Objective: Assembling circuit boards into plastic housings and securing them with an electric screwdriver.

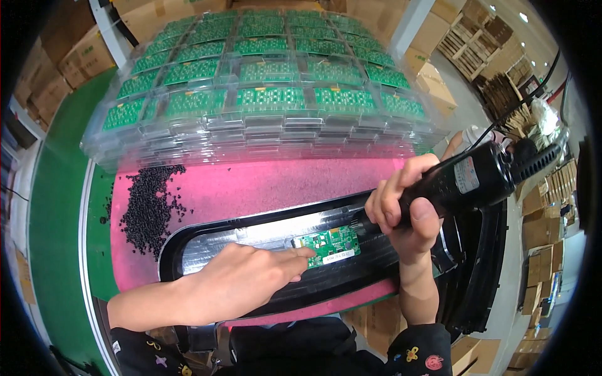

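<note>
The left hand (241,276) was partly open, its fingers extended close together and their tips on the left end of a green circuit board (335,243), with nothing seen enclosed in the palm; the right hand (407,210) was wrapped firmly around a black corded power screwdriver (461,178), thumb along the near side, the tool tilted with its narrow end down by the board's right end; whether its tip touched the board could not be told. The board lay inside a long black plastic housing (170,254), a white label along its near edge; the housing rested on a pink mat (269,182); to its left lay a heap of small black pieces (144,216), too small to make out singly; beyond the mat's far edge stood stacked clear plastic trays (269,128), filled with rows of green circuit boards (269,97).
</note>
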The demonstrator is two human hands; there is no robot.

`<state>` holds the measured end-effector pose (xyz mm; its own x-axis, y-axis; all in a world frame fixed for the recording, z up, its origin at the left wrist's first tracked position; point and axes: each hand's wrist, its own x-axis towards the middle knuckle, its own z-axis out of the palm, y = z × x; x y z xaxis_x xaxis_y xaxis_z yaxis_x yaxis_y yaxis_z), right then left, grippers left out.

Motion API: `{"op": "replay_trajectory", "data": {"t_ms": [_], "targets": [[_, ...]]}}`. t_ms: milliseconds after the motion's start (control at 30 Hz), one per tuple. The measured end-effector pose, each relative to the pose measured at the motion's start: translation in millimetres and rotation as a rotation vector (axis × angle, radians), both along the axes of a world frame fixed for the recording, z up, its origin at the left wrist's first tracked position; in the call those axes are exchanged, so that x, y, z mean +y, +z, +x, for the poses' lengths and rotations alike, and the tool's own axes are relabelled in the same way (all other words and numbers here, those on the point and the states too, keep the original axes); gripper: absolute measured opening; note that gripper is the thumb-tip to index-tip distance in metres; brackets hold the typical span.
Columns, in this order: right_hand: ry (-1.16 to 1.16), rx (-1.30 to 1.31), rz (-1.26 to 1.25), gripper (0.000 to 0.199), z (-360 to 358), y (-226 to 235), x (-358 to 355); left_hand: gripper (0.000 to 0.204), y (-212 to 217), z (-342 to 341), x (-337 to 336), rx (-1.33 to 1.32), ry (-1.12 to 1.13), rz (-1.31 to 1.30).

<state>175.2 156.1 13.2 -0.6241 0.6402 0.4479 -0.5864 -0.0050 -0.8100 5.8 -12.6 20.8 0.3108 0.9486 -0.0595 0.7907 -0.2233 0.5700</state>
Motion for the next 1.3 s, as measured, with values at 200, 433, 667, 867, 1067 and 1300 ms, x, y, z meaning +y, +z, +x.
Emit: {"op": "replay_trajectory", "data": {"t_ms": [200, 433, 667, 867, 1067, 1300], "targets": [[-0.02, -0.052, 0.01, 0.053, -3.6, 1.1, -1.7, 0.017, 3.6, -1.1, 1.0, 0.008, 0.002, -0.036], [-0.078, 0.011, 0.141, 0.06, 6.8, 0.1, -9.6, 0.009, -14.3, -1.7, 5.1, -0.086, 0.056, 0.101], [0.095, 0.307, -0.142, 0.05, 14.5, 21.8, -35.2, 0.015, -12.8, -3.1, 13.2, -0.131, 0.108, 0.414], [0.01, 0.292, 0.011, 0.041, 6.9, 29.8, -42.3, 0.015, -19.7, -4.9, 13.6, -0.135, 0.062, 0.513], [0.107, 0.283, -0.095, 0.05, 5.2, 44.0, -44.5, 0.017, -10.7, -2.1, 11.6, -0.235, 0.119, 0.544], [0.044, 0.22, 0.097, 0.044, -14.2, 44.6, -43.9, 0.021, -14.1, -4.3, 8.3, -0.184, 0.213, 0.574]]}}
